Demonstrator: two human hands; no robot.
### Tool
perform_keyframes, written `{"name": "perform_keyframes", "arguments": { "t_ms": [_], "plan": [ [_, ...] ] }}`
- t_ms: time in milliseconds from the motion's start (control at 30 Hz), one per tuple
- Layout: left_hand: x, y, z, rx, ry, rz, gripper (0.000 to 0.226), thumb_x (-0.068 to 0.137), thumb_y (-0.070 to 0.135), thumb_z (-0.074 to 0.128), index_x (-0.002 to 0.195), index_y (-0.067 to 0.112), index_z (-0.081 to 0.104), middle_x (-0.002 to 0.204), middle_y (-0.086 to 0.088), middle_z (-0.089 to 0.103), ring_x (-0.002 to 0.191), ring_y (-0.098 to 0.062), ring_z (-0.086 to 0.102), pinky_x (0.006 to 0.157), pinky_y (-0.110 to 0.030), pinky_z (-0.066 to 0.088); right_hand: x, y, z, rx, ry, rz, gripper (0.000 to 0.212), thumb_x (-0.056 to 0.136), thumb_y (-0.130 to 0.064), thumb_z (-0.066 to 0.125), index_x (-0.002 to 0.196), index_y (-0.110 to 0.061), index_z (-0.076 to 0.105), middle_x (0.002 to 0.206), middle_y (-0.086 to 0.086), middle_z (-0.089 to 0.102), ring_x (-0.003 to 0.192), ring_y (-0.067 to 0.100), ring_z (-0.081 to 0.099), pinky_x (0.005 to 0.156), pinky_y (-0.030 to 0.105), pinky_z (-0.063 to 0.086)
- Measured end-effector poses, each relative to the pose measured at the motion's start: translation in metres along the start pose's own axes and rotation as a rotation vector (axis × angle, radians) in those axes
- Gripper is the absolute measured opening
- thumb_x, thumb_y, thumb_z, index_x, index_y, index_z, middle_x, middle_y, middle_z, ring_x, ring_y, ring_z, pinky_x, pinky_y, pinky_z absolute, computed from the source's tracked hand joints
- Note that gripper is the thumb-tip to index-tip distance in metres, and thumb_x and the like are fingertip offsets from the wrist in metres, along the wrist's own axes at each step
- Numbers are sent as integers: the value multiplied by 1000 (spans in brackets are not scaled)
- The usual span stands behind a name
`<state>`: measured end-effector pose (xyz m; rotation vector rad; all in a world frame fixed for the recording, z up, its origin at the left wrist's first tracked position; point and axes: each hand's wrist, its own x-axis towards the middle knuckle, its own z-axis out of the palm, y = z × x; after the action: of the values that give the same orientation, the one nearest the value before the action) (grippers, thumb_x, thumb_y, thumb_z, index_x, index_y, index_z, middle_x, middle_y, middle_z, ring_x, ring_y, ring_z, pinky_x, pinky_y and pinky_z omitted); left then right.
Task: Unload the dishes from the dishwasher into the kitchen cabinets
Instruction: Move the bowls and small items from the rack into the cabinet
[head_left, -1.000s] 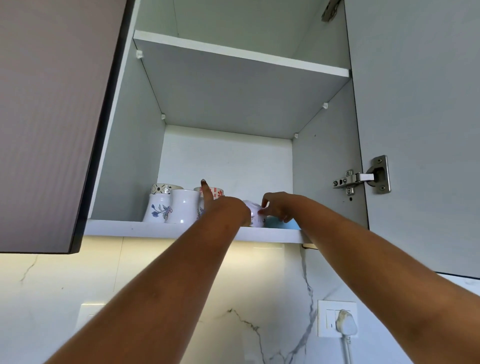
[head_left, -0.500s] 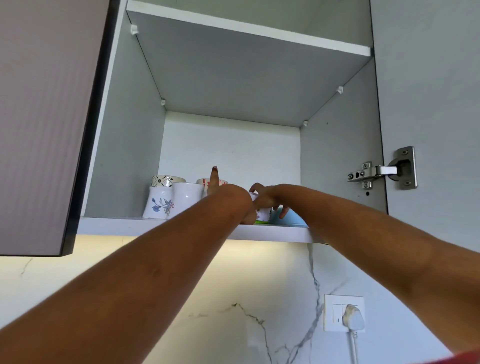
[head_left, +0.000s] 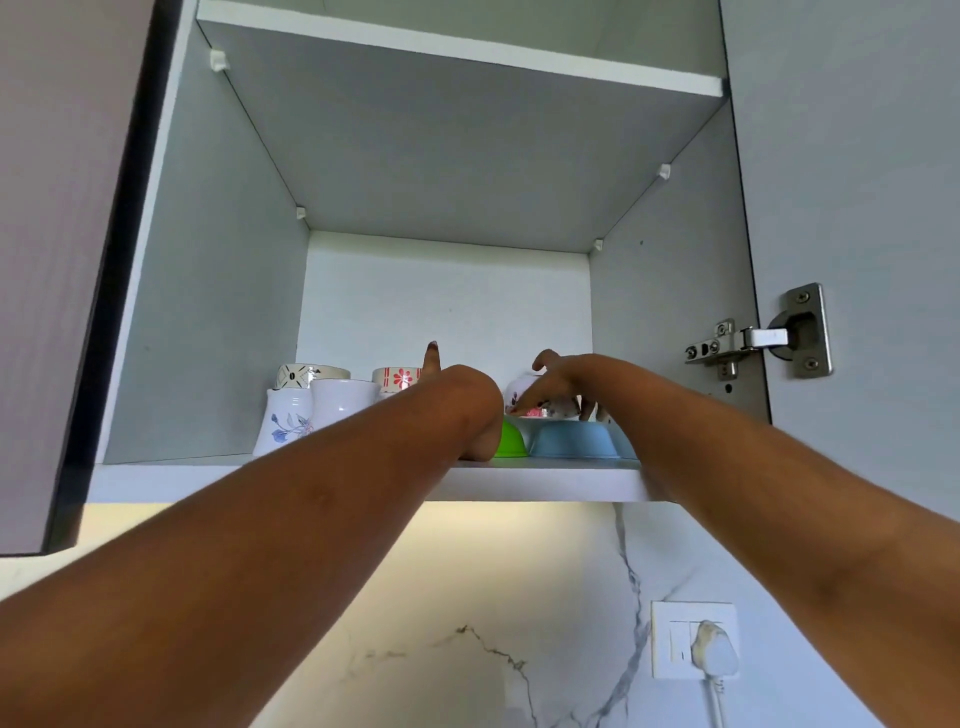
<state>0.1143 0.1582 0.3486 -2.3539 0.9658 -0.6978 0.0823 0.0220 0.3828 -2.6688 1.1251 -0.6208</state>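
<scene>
Overhead, open cabinet, read outward from the blue bowl:
Cabinet door (head_left: 57, 249): far left of the blue bowl, swung open.
Vase (head_left: 283, 422): well left of the blue bowl on the lower shelf (head_left: 545, 480), white with a blue flower.
White cup (head_left: 344, 401): just right of the vase, touching it.
Patterned cups (head_left: 397, 376): behind the white cup, at the back.
Left hand (head_left: 470, 400): left of the blue bowl, one finger raised; grip hidden behind the wrist, cannot tell.
Green bowl (head_left: 510, 439): touching the blue bowl's left side, upside down.
Blue bowl (head_left: 570, 439): upside down at the shelf front.
Floral cup (head_left: 535, 400): above the blue bowl, inverted.
Right hand (head_left: 556, 382): fingers spread over the floral cup, clasping it.
Hinge (head_left: 758, 338): right of the blue bowl, higher.
</scene>
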Motion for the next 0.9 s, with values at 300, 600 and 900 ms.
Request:
{"name": "perform_keyframes", "arguments": {
  "t_ms": [300,600,900],
  "plan": [
    [31,1,1,102,-68,26,65,90,15,44,149,20,16,152,-14,24,142,-34,17,112,-63,-4,10,5,4,14,41,-18,83,78,-46,71,137,-12,25,115,15,44,93,29,49,84,39,45],
    [43,0,3,82,-20,65,70,91,16,47,151,25,12,153,-9,24,141,-34,21,112,-63,2,4,0,7,-77,40,-52,63,86,-45,61,135,-10,43,130,13,48,117,31,52,95,38,45],
    [49,0,10,56,-4,30,69,91,20,45,150,28,12,152,-8,27,141,-35,20,109,-65,-5,5,1,10,-213,33,-75,70,90,-52,53,143,-10,35,141,13,44,123,29,49,99,33,42]
  ]
}}
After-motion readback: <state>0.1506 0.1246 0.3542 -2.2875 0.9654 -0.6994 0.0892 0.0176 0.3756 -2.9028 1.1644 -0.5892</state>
